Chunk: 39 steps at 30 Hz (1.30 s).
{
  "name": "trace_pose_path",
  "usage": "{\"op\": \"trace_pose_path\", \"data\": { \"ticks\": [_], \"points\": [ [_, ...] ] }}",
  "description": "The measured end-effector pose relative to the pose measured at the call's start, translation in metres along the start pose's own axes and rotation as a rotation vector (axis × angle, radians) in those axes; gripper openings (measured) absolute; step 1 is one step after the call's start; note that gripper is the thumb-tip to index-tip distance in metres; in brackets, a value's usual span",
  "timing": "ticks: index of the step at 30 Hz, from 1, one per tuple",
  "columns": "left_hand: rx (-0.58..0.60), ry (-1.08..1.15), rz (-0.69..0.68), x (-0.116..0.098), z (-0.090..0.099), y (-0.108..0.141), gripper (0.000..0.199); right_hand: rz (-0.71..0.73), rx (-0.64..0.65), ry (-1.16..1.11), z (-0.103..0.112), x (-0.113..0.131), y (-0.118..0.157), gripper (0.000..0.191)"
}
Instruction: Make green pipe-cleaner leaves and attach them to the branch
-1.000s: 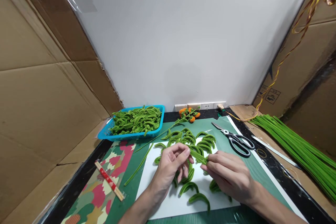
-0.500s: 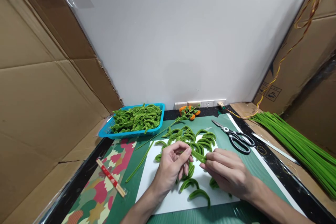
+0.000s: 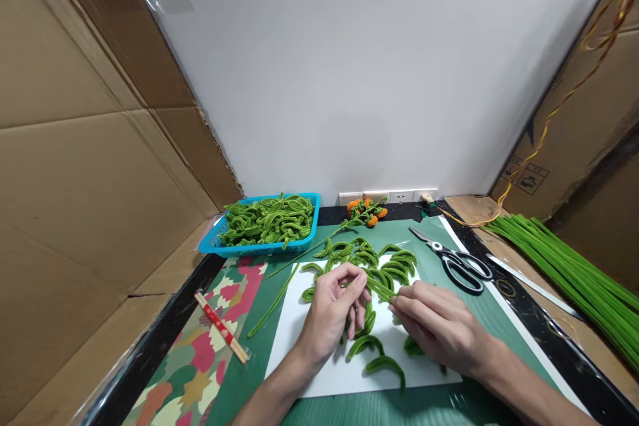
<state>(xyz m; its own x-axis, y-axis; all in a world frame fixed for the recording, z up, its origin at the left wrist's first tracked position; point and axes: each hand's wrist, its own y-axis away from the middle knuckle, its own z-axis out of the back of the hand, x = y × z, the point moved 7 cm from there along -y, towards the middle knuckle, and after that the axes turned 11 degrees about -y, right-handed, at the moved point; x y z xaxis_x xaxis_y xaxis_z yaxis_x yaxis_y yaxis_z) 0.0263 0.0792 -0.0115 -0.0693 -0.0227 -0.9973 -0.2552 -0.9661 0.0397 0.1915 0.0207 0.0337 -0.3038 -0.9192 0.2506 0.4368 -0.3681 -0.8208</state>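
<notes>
Between my two hands a short folded piece of green pipe cleaner (image 3: pixel 382 289) is stretched. Thumb and fingers of my left hand (image 3: pixel 333 309) pinch its upper left end. The lower right end is gripped by the closed fingers of my right hand (image 3: pixel 439 326). Below and behind the hands, a white sheet of paper (image 3: pixel 299 346) carries several curved green pipe-cleaner leaves (image 3: pixel 387 367); more of them cluster at its far edge. Part of the held piece is hidden by my fingertips.
A blue basket (image 3: pixel 259 251) full of green leaf pieces stands back left. Orange pipe-cleaner flowers (image 3: pixel 372 212) lie near the wall sockets. To the right are scissors (image 3: pixel 459 263) and a bundle of green stems (image 3: pixel 574 286); wrapped chopsticks (image 3: pixel 220 326) lie left. Cardboard walls flank the table.
The whole view has shifted slightly, so everything sits a little further right. Both hands keep their hold on the green piece, whose strands look slightly more spread apart now.
</notes>
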Motion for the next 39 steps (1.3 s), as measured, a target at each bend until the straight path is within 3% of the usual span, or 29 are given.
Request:
{"op": "trace_pose_path", "data": {
  "ticks": [9,16,22,39],
  "points": [
    [-0.035,-0.032,-0.006,-0.002,0.005,0.001,0.041,0.001,0.01,0.022,-0.001,-0.002,0.002,0.023],
    [-0.128,0.002,-0.038,-0.001,0.008,0.002,0.041,-0.049,0.008,0.054,-0.001,-0.009,0.004,0.008],
    [-0.117,-0.001,-0.026,0.002,0.009,-0.001,0.039,-0.06,0.033,0.022,-0.003,-0.01,0.004,0.008],
    [-0.113,-0.052,-0.033,-0.001,0.006,0.001,0.034,-0.156,-0.002,-0.184,-0.007,-0.017,0.005,0.025]
  ]
}}
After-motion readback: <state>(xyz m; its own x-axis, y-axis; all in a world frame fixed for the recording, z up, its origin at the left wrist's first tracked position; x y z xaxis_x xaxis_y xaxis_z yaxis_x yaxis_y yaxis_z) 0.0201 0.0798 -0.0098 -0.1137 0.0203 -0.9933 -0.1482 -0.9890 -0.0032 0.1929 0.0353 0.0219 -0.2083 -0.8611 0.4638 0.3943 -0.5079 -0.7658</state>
